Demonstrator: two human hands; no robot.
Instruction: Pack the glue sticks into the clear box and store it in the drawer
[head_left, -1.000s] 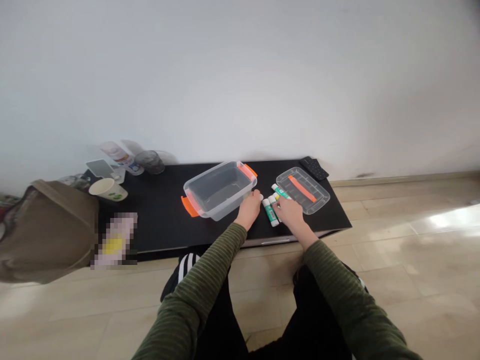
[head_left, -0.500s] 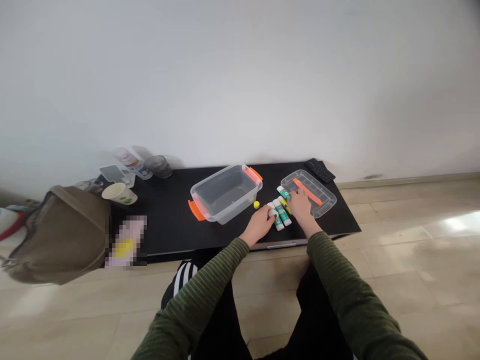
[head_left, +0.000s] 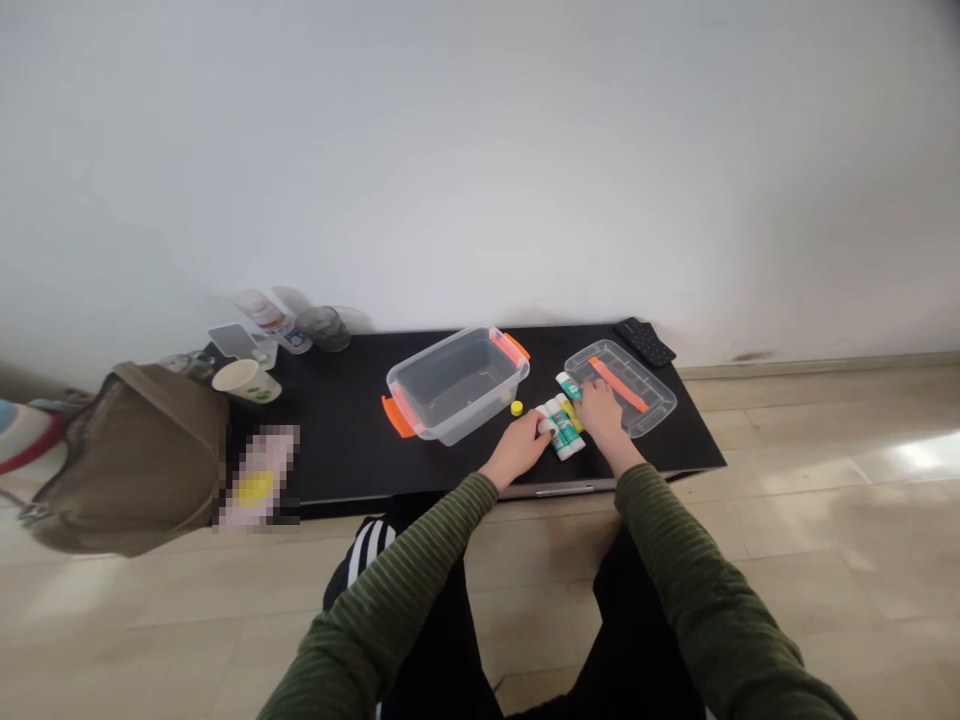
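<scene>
Two white-and-green glue sticks (head_left: 568,430) lie side by side on the black table. The fingers of my left hand (head_left: 517,447) are closed on the leftmost one. A yellow glue stick (head_left: 572,413) rests alongside them, with my right hand (head_left: 601,410) closed over its right side; the fingertips are partly hidden. Another white-and-green glue stick (head_left: 568,385) lies just beyond, its right end under my right fingers. A small yellow cap (head_left: 517,408) sits left of the group.
A clear plastic box (head_left: 450,432) with orange clips stands left of my hands. Its clear lid (head_left: 660,402) lies to the right, near a black dotted object (head_left: 646,343). At the left are a paper cup (head_left: 246,382), a glass (head_left: 324,328), a spray can (head_left: 274,322) and a brown bag (head_left: 142,460).
The yellow glue stick has shifted from a slant to lie in line with the white-and-green ones. Both hands stay almost in place; the whole view has shifted slightly.
</scene>
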